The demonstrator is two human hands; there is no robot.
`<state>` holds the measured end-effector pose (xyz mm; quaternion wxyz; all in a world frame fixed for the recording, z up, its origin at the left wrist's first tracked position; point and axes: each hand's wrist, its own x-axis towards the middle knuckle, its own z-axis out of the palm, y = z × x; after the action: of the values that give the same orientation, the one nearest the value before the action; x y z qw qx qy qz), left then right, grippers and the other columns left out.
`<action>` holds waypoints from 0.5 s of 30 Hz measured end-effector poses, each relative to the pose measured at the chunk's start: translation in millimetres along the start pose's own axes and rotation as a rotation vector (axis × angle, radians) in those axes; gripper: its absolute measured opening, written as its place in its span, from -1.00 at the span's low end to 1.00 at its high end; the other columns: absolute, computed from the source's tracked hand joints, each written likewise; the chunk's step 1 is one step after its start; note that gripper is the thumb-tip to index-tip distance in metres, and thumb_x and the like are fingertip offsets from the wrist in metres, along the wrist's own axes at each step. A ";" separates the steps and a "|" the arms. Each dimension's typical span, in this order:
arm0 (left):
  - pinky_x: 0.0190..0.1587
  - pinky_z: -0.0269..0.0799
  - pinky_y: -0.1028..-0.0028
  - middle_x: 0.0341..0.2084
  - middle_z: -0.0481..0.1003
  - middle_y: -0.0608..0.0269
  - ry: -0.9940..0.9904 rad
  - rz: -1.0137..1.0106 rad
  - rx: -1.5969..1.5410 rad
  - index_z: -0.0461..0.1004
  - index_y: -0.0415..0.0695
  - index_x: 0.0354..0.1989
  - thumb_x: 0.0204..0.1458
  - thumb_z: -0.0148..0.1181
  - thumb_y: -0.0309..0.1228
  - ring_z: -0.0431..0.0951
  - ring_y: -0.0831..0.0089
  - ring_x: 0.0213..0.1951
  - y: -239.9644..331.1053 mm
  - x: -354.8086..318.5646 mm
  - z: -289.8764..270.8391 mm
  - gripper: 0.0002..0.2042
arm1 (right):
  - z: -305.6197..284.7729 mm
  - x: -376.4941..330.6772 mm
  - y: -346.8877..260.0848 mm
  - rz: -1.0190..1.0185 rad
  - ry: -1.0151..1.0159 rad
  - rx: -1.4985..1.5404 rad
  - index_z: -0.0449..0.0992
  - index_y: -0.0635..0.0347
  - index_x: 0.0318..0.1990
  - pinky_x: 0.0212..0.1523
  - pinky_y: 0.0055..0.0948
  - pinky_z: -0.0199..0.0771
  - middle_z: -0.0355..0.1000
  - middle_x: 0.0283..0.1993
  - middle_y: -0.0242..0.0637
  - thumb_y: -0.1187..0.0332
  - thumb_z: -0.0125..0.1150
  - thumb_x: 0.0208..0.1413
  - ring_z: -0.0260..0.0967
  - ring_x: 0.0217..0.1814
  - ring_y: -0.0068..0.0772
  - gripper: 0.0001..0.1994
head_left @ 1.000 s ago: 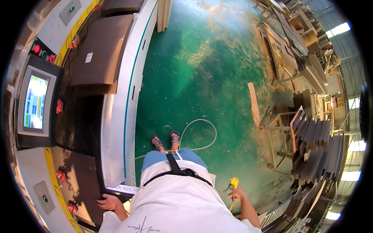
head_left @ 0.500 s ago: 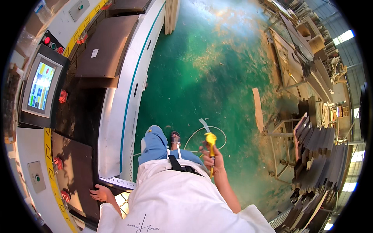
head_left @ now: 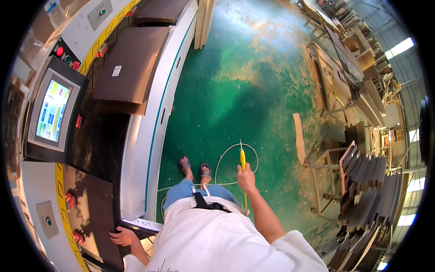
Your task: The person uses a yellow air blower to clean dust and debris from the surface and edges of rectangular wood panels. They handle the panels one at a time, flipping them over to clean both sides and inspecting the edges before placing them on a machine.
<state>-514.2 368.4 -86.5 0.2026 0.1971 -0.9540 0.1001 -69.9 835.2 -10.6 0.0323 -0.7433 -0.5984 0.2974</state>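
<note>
My right hand (head_left: 247,178) is wrapped round a yellow air blow gun (head_left: 243,159), its thin nozzle pointing forward, away from me. A yellow hose trails from it toward my body. On the left, my left hand (head_left: 123,236) rests with fingers apart at the edge of a dark brown panel (head_left: 90,199) lying on the machine. The panel shows mottled light and shadow. Another brown panel (head_left: 129,63) with a small white label lies farther along the same machine.
A control screen (head_left: 53,109) and push buttons (head_left: 68,59) stand on the machine's left side. A pale hose (head_left: 218,158) loops over the green floor (head_left: 217,113) by my feet. Racks of stacked dark boards (head_left: 374,190) line the right; a brown strip (head_left: 298,138) lies before them.
My right hand has turned the blow gun so its nozzle points forward, and the arm reaches out straighter. My feet have shifted. My left hand stays at the panel's edge.
</note>
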 end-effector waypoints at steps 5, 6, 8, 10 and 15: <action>0.33 0.26 -0.07 0.44 0.23 0.15 0.011 0.024 0.001 0.28 0.14 0.43 0.27 0.03 0.03 0.20 0.12 0.47 -12.9 -1.9 11.7 -0.42 | 4.1 17.6 -38.4 -0.023 -0.025 -0.007 0.32 0.13 0.27 -0.04 0.16 0.49 0.59 -0.13 0.19 0.00 0.02 0.39 0.53 -0.06 0.37 -0.51; 0.32 0.27 -0.07 0.43 0.24 0.13 0.009 0.037 -0.003 0.29 0.11 0.43 0.28 0.03 0.02 0.21 0.09 0.46 -11.5 -4.0 11.8 -0.42 | 4.1 18.9 -42.7 -0.045 -0.025 -0.013 0.35 0.13 0.26 -0.06 0.11 0.50 0.59 -0.16 0.18 0.02 0.04 0.39 0.53 -0.08 0.37 -0.53; 0.31 0.31 -0.07 0.41 0.25 0.08 0.006 0.064 0.008 0.30 0.05 0.42 0.29 0.03 0.00 0.23 0.02 0.44 -17.2 -9.0 7.1 -0.43 | -3.2 35.3 -56.2 -0.091 -0.064 0.038 0.38 0.15 0.22 -0.08 0.05 0.50 0.58 -0.20 0.14 0.04 0.08 0.38 0.53 -0.13 0.33 -0.56; 0.28 0.34 -0.12 0.39 0.27 -0.01 -0.012 0.133 -0.051 0.30 -0.03 0.41 0.30 0.05 -0.03 0.23 -0.04 0.42 -11.5 -7.6 4.1 -0.43 | -9.9 46.6 -45.3 -0.135 -0.074 0.203 0.46 0.19 0.05 -0.29 -0.18 0.48 0.53 -0.34 -0.07 0.09 0.19 0.35 0.49 -0.37 0.01 -0.64; 0.33 0.27 -0.16 0.42 0.21 0.00 -0.028 0.096 -0.065 0.27 -0.03 0.43 0.29 0.07 -0.06 0.18 -0.05 0.45 -10.3 -1.3 -3.9 -0.42 | -40.8 43.2 -109.2 0.222 -0.860 0.018 0.42 0.13 -0.13 -0.75 -0.39 0.07 0.44 -0.43 -0.35 0.12 0.18 0.37 0.09 -0.76 -0.61 -0.73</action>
<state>-507.4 360.6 -82.4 0.1905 0.1457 -0.9679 0.0756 -140.7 917.8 49.5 -0.2451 -0.6114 -0.4713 0.5865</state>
